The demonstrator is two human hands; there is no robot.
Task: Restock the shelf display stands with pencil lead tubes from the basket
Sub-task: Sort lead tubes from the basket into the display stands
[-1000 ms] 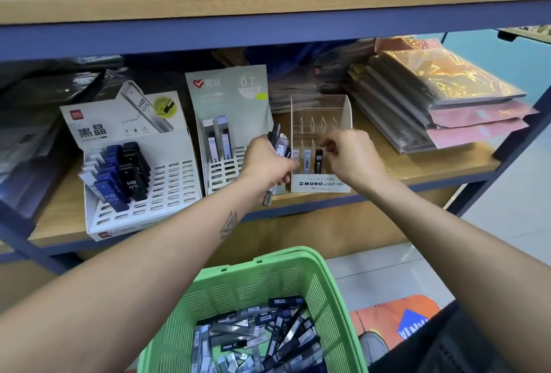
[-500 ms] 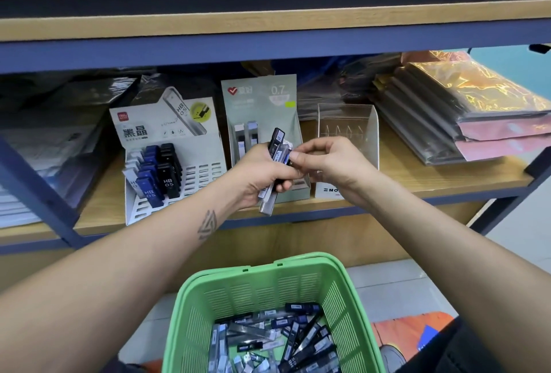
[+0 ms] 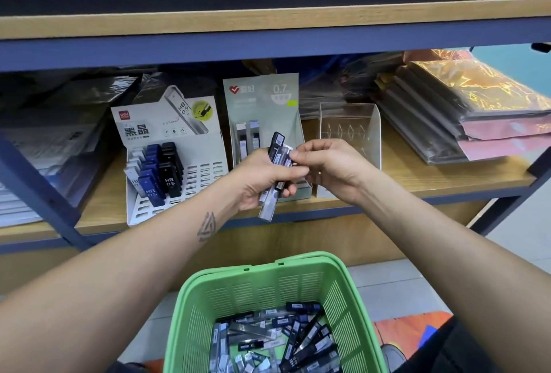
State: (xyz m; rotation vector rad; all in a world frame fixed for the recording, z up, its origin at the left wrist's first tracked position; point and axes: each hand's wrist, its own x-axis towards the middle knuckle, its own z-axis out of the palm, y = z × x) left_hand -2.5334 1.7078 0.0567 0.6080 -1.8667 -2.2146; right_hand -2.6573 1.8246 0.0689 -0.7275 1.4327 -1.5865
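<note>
Your left hand [image 3: 262, 180] is gripping a small bundle of slim black and clear plastic pencil lead tubes [image 3: 275, 175] upright in front of the wooden shelf [image 3: 417, 177], its fingers curled round them; your right hand [image 3: 331, 168] is pinching the top of one clear tube in that bundle between thumb and forefinger, the two hands touching just above the shelf edge. Behind your hands the grey-green cardboard display stand marked 0.7 [image 3: 262, 116] is holding two tubes in its slots; just to its right the clear acrylic display stand [image 3: 350, 128] is standing with its front partly hidden by your right hand (what sits in its lower slots I cannot tell). Further left the white slotted cardboard stand marked HB 0.5 [image 3: 176, 157] is carrying blue, black and white tubes on its left side. Below, between your forearms, the green plastic basket [image 3: 268, 286] is holding a loose heap of more tubes; stacked film-wrapped packs [image 3: 465, 110] are lying at the shelf's right end.
</note>
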